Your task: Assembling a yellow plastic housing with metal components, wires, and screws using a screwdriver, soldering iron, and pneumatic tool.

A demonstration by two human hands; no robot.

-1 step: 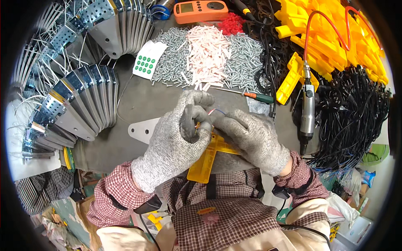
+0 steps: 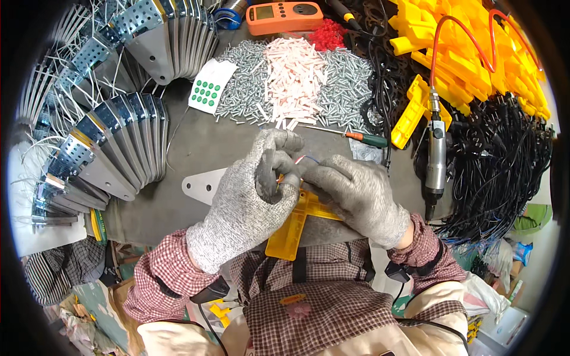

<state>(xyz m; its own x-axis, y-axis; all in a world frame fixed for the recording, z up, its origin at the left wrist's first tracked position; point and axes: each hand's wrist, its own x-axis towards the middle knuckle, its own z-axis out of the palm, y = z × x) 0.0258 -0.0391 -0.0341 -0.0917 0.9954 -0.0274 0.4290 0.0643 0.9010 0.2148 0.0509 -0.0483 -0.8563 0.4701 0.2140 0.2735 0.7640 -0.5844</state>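
Over the middle of the table, both of my gloved hands meet at thin wires. My left hand (image 2: 255,184) has its thumb and index finger pinched together by the end of a wire with a small white and red tip (image 2: 298,159). My right hand (image 2: 356,193) is closed on a blue wire (image 2: 310,157) that bends up between the two hands; its fingertips are partly hidden. A yellow plastic bracket (image 2: 289,234) lies under the hands at the table's front edge. Beneath my left wrist a flat grey metal plate (image 2: 199,185) with holes shows its rounded end.
Bent metal plates (image 2: 119,139) fan out at the left. Piles of screws (image 2: 350,83) and pale pink plugs (image 2: 291,77) lie ahead, with an orange meter (image 2: 285,16) behind. A screwdriver (image 2: 371,139), a power driver (image 2: 437,154), black cables (image 2: 499,160) and yellow parts (image 2: 463,53) fill the right.
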